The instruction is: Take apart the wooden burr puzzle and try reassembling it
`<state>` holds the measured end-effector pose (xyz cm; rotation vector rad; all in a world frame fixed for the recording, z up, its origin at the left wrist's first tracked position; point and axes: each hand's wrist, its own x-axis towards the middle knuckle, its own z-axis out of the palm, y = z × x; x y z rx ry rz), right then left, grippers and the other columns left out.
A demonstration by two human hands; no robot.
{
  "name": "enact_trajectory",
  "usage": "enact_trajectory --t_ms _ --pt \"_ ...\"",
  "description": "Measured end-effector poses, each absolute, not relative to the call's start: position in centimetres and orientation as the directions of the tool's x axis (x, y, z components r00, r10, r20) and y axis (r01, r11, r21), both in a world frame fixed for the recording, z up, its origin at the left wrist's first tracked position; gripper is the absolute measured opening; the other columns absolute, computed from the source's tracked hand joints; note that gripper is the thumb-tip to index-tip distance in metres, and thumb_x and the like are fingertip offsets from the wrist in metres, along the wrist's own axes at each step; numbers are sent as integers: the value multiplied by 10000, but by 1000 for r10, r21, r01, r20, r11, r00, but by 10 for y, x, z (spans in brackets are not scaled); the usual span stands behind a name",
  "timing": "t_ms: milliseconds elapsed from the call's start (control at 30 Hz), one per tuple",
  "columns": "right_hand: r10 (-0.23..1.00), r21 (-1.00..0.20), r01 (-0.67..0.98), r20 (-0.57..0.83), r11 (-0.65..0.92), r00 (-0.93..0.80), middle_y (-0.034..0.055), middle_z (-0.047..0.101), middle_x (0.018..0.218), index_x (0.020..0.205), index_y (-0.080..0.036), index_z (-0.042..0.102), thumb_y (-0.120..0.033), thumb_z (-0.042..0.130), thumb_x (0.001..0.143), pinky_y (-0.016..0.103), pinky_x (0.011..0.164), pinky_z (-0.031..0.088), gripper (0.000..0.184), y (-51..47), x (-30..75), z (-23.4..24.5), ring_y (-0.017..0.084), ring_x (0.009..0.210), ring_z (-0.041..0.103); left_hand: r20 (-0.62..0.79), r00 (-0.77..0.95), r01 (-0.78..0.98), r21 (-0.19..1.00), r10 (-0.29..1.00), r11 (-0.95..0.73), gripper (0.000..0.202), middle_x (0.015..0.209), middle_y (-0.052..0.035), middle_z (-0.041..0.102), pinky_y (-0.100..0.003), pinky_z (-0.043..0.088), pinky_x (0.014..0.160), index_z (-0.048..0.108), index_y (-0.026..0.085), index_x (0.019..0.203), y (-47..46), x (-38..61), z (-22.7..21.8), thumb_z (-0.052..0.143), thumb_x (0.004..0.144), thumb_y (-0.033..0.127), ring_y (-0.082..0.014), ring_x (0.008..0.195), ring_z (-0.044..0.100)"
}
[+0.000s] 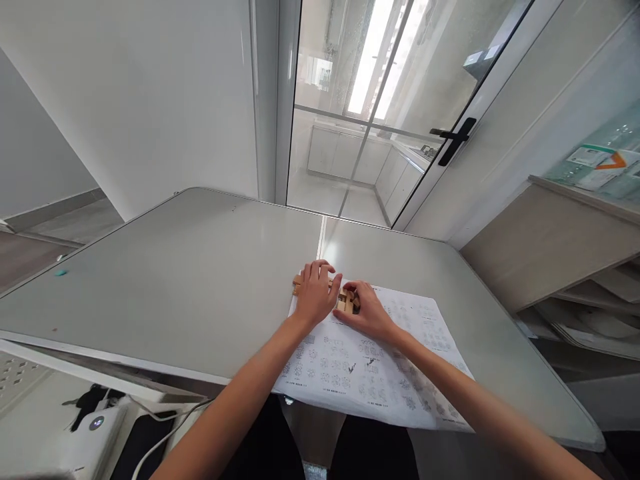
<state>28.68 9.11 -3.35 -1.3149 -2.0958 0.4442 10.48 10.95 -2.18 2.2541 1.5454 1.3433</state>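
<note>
My right hand point(369, 311) curls around a small assembly of interlocking wooden puzzle pieces point(345, 305), its thumb along the near side and its fingers at the far side. The assembly rests on a printed paper sheet point(340, 357) covered in small line diagrams. Just left of it, my left hand point(315, 291) reaches over more wooden pieces point(297, 285), with its fingers and thumb apart. The palm hides most of those pieces, so whether the fingertips touch one is unclear.
The paper lies on a grey tabletop point(200, 280) with a seam and hangs over its front edge. A teal bit point(61, 273) sits far left. Below left, a drawer holds a white device point(95, 433), keys and a cable. Shelves with bottles point(600, 163) stand right; a glass door point(370, 127) is behind.
</note>
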Motion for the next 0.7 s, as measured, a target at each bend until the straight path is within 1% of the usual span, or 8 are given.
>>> enact_trajectory --t_ms 133,200,233,300,367,467,600,700 --pt "876 -560 676 354 479 -327 81 652 1105 1151 -245 564 -438 768 806 468 932 545 445 96 265 -34 295 1044 603 589 -1 703 576 808 -418 172 1311 -114 614 -446 435 1067 610 207 1117 112 104 -23 488 1082 323 -272 1235 541" --pt "869 -553 673 364 491 -335 93 637 1164 1196 -252 556 -454 756 827 491 974 541 465 95 261 -36 310 1109 594 580 -36 696 599 814 -396 193 1340 -116 601 -443 422 1094 605 208 1140 113 103 -24 467 1090 333 -268 1271 523" --pt "865 -547 672 368 499 -342 106 617 1225 1244 -257 544 -473 757 835 508 1013 531 510 93 261 -36 321 1167 579 575 -51 692 610 816 -387 204 1346 -117 598 -442 417 1105 603 209 1149 114 102 -24 455 1095 338 -265 1284 517" --pt "856 -537 669 369 514 -361 132 536 1384 1375 -268 482 -515 766 842 543 1108 487 652 88 265 -38 341 1311 519 566 -79 685 629 821 -368 225 1356 -121 594 -441 405 1127 597 207 1158 116 101 -25 432 1102 348 -261 1299 510" --pt "858 -536 670 353 513 -374 144 414 1529 1494 -288 376 -538 767 851 559 1179 439 793 81 274 -39 346 1434 434 556 -107 679 646 824 -348 245 1370 -128 588 -448 389 1148 593 203 1158 118 100 -26 410 1108 359 -261 1315 503" --pt "875 -530 696 298 484 -382 137 268 1655 1582 -319 246 -544 737 885 557 1222 405 882 66 293 -38 339 1530 345 545 -137 673 664 827 -325 267 1412 -142 570 -474 370 1166 587 199 1159 120 99 -28 389 1112 371 -275 1355 482" --pt "891 -453 768 221 454 -396 115 161 1739 1638 -330 151 -514 628 983 572 1285 301 831 37 327 -38 326 1614 197 549 -138 687 653 824 -320 265 1461 -154 543 -498 356 1180 588 202 1163 120 98 -25 390 1105 368 -293 1403 453" --pt "911 -398 819 191 412 -365 100 148 1761 1659 -320 140 -513 552 1034 577 1301 266 774 13 354 -42 313 1632 150 555 -141 706 637 820 -310 252 1488 -157 531 -515 344 1188 593 206 1157 119 95 -22 401 1096 359 -306 1420 436"
